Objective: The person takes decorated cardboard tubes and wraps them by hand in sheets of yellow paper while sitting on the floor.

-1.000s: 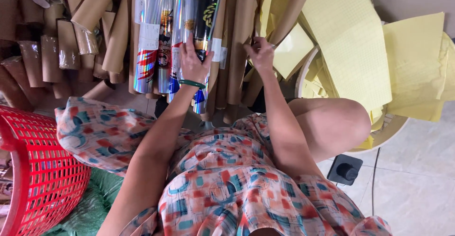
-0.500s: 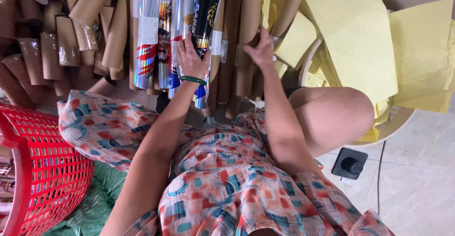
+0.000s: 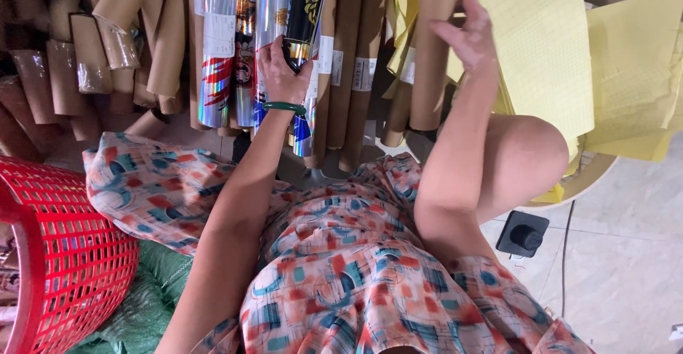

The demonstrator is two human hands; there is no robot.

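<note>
Gripping a black roll (image 3: 307, 9), left hand (image 3: 281, 69); right hand (image 3: 466, 30) spread open.

Black roll (image 3: 307, 5): dark glossy wrap with a gold pattern, standing upright among shiny foil rolls, gripped near its lower part.
Brown tube (image 3: 431, 48): plain cardboard, upright, just beside yellow sheets, fingertips touching it.

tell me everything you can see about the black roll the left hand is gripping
The black roll is a long tube wrapped in glossy black film with a gold pattern and a shiny, rainbow-tinted lower end. It stands nearly upright, leaning slightly right, among silver holographic rolls and brown cardboard tubes. The left hand grips its lower part; its top runs out of view.
</note>
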